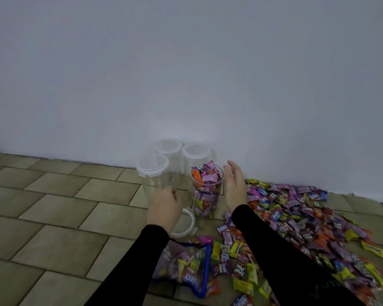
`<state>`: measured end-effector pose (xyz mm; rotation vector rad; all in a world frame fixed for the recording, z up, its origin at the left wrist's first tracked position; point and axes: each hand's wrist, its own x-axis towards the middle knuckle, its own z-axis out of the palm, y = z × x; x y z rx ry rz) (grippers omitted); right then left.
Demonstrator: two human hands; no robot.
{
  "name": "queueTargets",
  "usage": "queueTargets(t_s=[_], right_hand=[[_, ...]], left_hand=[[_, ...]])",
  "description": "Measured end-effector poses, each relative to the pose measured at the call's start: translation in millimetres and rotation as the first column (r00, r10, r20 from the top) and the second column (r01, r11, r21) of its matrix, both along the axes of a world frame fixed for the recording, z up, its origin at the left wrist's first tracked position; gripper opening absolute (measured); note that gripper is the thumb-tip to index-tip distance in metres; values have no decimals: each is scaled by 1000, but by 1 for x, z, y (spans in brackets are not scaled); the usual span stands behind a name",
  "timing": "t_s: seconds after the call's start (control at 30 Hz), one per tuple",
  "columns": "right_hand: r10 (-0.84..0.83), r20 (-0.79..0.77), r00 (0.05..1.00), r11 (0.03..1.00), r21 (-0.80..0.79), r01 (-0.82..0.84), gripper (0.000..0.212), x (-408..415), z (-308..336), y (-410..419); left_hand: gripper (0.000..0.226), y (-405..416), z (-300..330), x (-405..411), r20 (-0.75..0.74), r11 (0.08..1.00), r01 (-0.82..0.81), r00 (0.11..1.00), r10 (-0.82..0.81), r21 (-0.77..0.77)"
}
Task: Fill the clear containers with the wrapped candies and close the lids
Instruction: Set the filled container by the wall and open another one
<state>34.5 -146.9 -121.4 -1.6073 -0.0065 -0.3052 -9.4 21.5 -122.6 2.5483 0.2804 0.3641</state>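
1. A tiled floor of tan rectangular tiles takes up the left of the view and meets a plain pale wall along a slanted line.
2. An empty clear container with its white-rimmed lid on stands nearest, at about 9 o'clock from the filled one.
3. The left hand, in a black sleeve, is against the lower side of that empty container; its fingers curl toward the wall of the container, but whether they actually grip it cannot be told.
4. A loose white-rimmed lid lies flat on the floor just right of the left wrist, at about 7 o'clock from the filled container.
5. Two more lidded empty containers stand at the back against the wall, side by side, the right one at 12 o'clock from the filled container.
6. A torn candy bag with a blue edge lies at the bottom, between the two sleeves.
7. The filled container stands upright, lid off, with wrapped candies heaped above its rim.
8. The right hand is spread wide with straight fingers, holding nothing, just beside the filled container at 3 o'clock.
9. A broad pile of wrapped candies in purple, yellow, orange and blue covers the floor on the right.
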Motion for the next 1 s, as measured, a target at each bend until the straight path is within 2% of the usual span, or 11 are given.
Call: queueTargets(t_s=[0.1, 0.17, 0.23, 0.37, 0.5, 0.6, 0.73, 0.87, 1.0], right_hand=[[5, -70, 998, 994, -111, -13, 32, 25, 16, -11], [38, -108, 993, 969, -239, -63, 30, 40, 23, -18], [72, -179, 981, 943, -307, -126, 31, 54, 23, -25], [158, -352, 923, 907, -318, -277, 47, 74, 17, -28], [261, -412, 873, 851, -328, -410, 63, 94, 10, -26], [354, -435, 828, 758, -385, -527, 79, 112, 8, -23], [367, -387, 846, 712, -468, -523, 52, 130, 12, -12], [372, -352, 859, 730, -460, -505, 40, 134, 9, -13], [358, -303, 883, 764, -448, -464, 49, 131, 11, -14]], left_hand=[[18, -9, 34, 11, 141, 1000, -2, 990, 6, -27], [18, -13, 54, 23, 178, 995, 23, 984, -6, -96], [20, -16, 69, 38, 189, 994, 62, 981, -44, -90], [39, -13, 86, 75, 71, 987, 147, 987, -142, -70], [63, -15, 90, 107, -123, 975, 220, 969, -216, 20], [78, -21, 86, 124, -209, 960, 270, 946, -249, 79], [98, -24, 81, 139, -210, 943, 269, 951, -228, 193], [93, -28, 80, 143, -197, 940, 280, 950, -242, 194], [88, -31, 84, 136, -126, 951, 257, 963, -238, 169]])
